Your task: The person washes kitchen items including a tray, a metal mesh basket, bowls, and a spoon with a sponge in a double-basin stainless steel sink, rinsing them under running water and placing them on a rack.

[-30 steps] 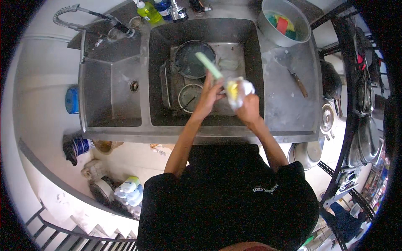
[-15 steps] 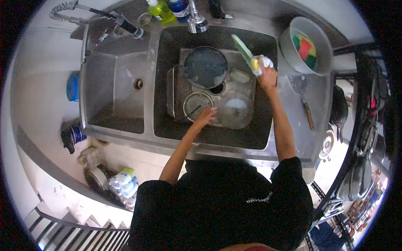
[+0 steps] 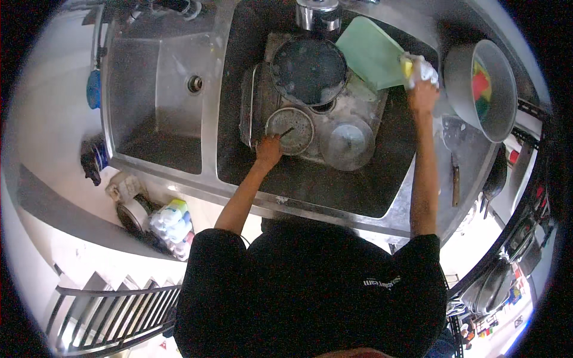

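My right hand [image 3: 422,97] is closed on a sudsy yellow sponge [image 3: 408,67], at the right edge of a light green cutting board [image 3: 367,52]. The board tilts over the far right of the sink basin, its broad face showing. My left hand [image 3: 268,151] is closed at the near end of a thin dark handle [image 3: 287,132], which crosses a round shallow pan [image 3: 303,138]. Its fingertips are partly hidden. A large dark round pan [image 3: 309,70] lies behind, and a translucent round lid or bowl [image 3: 348,144] sits to the right.
An empty second basin [image 3: 182,113] adjoins on the left. The chrome faucet [image 3: 318,15] hangs over the far edge. On the right counter stand a grey tub [image 3: 456,83] with colourful sponges [image 3: 480,86] and a wooden-handled tool [image 3: 456,185]. A rectangular pan [image 3: 246,107] leans at the left.
The green board has turned from edge-on to broad face. My right hand has shifted right with the sponge. My left hand has moved left onto the dark handle. The view has shifted.
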Demonstrator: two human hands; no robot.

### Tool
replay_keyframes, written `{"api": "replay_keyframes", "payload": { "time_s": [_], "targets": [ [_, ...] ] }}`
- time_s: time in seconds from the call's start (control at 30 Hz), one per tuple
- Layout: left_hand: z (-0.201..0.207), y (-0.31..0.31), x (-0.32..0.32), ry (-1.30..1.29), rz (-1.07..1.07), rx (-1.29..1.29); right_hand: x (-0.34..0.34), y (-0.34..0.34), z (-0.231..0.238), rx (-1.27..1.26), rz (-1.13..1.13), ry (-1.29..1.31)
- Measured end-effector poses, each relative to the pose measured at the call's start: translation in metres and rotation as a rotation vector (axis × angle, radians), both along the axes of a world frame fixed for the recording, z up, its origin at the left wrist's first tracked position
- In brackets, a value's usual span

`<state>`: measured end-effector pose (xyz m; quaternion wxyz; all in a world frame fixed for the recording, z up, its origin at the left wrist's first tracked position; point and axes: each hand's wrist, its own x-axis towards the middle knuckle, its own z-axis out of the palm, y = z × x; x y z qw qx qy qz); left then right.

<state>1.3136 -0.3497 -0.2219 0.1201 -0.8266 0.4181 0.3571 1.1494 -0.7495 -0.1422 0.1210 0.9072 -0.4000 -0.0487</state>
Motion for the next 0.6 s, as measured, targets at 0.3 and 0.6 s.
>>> {"api": "replay_keyframes", "payload": {
  "time_s": [0.3,0.6],
  "targets": [
    [-0.072,0.021,-0.026,-0.221,-0.135,0.123,-0.059,0.105,-0.04,0.245,0.178,-0.346],
    [-0.094,0.007,-0.023,-0.012,0.04,0.143,-0.045,0.183,0.005,0.688,-0.119,-0.61]
  ]
}}
